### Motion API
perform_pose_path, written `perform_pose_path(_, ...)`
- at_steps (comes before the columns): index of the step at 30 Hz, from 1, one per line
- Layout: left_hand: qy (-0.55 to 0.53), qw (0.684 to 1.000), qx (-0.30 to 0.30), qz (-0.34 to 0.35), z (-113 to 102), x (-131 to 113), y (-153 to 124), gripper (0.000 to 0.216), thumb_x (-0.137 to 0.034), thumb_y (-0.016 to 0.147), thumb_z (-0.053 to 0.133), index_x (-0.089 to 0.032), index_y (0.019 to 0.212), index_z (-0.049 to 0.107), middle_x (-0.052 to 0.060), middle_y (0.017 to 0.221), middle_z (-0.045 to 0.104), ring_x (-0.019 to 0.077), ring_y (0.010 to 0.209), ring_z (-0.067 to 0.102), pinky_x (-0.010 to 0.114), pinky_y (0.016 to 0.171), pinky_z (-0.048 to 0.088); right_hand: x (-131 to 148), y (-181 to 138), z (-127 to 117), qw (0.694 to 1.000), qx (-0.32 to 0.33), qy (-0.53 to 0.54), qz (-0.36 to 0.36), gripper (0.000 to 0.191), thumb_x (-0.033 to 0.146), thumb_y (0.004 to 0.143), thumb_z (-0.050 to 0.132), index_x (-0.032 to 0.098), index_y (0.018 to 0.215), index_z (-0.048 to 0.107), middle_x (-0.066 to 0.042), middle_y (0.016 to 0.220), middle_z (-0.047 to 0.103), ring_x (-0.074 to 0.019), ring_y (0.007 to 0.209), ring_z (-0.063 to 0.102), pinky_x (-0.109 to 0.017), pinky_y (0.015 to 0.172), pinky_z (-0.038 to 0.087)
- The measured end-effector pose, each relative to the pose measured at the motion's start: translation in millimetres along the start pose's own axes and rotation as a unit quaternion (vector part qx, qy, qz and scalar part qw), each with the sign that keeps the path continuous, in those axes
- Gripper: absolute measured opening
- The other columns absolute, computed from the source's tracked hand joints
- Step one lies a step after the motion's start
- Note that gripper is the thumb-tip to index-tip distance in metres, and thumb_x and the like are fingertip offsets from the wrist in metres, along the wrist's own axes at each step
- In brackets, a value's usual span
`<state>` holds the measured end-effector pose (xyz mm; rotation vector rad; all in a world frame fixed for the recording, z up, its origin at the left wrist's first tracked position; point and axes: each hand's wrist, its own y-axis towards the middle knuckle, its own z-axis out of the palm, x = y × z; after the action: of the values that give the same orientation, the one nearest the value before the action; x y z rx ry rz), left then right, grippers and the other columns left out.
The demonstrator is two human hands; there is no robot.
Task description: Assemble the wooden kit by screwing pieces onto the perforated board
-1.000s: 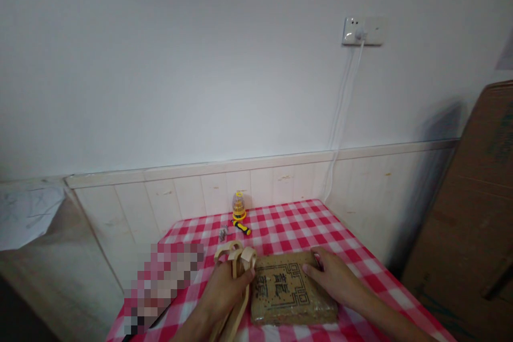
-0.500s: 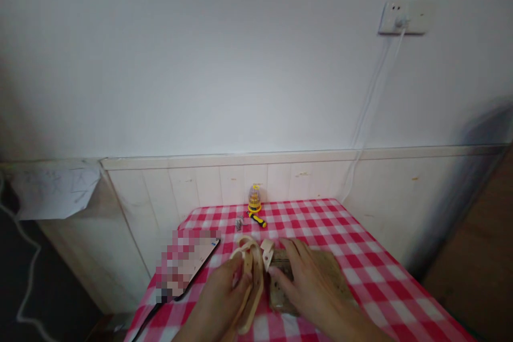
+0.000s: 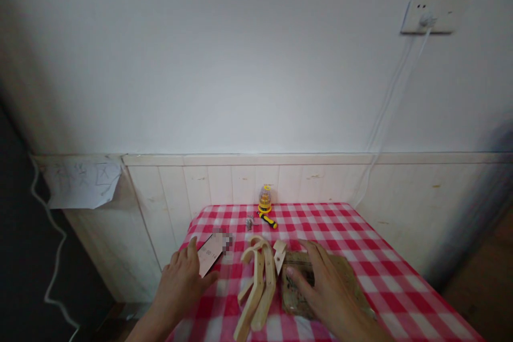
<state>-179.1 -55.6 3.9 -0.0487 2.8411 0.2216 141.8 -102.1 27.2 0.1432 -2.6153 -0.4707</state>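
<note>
My left hand (image 3: 180, 280), fingers spread and holding nothing, is over the near end of a phone (image 3: 211, 254) with a lit screen. Several pale, curved wooden pieces (image 3: 258, 280) with small holes lie in the middle of the checked cloth, between my hands. A short pale wooden piece (image 3: 279, 257) leans at the left edge of a brown packet (image 3: 294, 299) that looks wrapped in clear plastic. Over this packet rests my right hand (image 3: 326, 288), its thumb and fingers apart.
Toward the back of the red-and-white checked tablecloth (image 3: 316, 219) are a yellow-and-black screwdriver handle (image 3: 267, 220), a yellow-based bit set (image 3: 265, 201) and small metal pieces (image 3: 250, 223). Behind stands the panelled wall (image 3: 224, 181). A white cable (image 3: 387, 101) hangs from the socket (image 3: 430, 17).
My left hand has let go of the curved wooden pieces and moved left to the phone. My right hand stays on the packet. The camera view has shifted a little left.
</note>
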Motion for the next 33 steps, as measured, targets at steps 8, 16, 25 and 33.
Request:
perform_pose_path(8, 0.065, 0.993, 0.102, -0.012, 3.4, -1.1, 19.0, 0.088, -0.026, 0.080, 0.060, 0.004, 0.152, 0.019, 0.027, 0.132, 0.064, 0.0342, 0.119, 0.063, 0.041, 0.097, 0.045, -7.3, -7.1, 1.5, 1.000, -0.025, -0.003, -0.006, 0.043, 0.035, 0.089, 0.060, 0.019, 0.129, 0.061, -0.015, 0.123, 0.070, -0.0328, 0.112, 0.067, -0.048, 0.096, 0.053)
perform_pose_path(16, 0.068, 0.994, 0.089, -0.018, -13.5, -6.1, 36.5, 0.055, -0.026, 0.078, 0.060, -0.009, 0.128, 0.043, 0.021, 0.112, 0.074, 0.0328, 0.101, 0.071, 0.034, 0.075, 0.049, -28.1, -14.3, 2.6, 0.997, -0.068, -0.035, -0.027, 0.045, 0.044, 0.089, 0.060, 0.019, 0.127, 0.063, -0.015, 0.122, 0.071, -0.0373, 0.109, 0.066, -0.056, 0.095, 0.051)
perform_pose_path(25, 0.083, 0.995, 0.040, -0.027, -20.9, -12.9, 106.2, 0.049, -0.036, 0.081, 0.061, -0.011, 0.119, 0.044, 0.024, 0.114, 0.072, 0.0361, 0.105, 0.070, 0.036, 0.075, 0.049, -44.6, -20.9, 1.5, 0.995, -0.089, 0.009, -0.039, 0.045, 0.045, 0.092, 0.059, 0.020, 0.130, 0.059, -0.014, 0.127, 0.067, -0.0340, 0.116, 0.064, -0.050, 0.098, 0.053)
perform_pose_path(33, 0.043, 0.996, 0.059, -0.042, 8.1, -5.4, 132.3, 0.053, -0.043, 0.078, 0.064, -0.012, 0.117, 0.047, 0.021, 0.110, 0.074, 0.0341, 0.099, 0.072, 0.033, 0.069, 0.048, -48.3, -32.6, -14.5, 0.997, -0.070, 0.025, -0.022, 0.046, 0.042, 0.095, 0.054, 0.019, 0.135, 0.054, -0.016, 0.131, 0.064, -0.0316, 0.120, 0.064, -0.045, 0.097, 0.057)
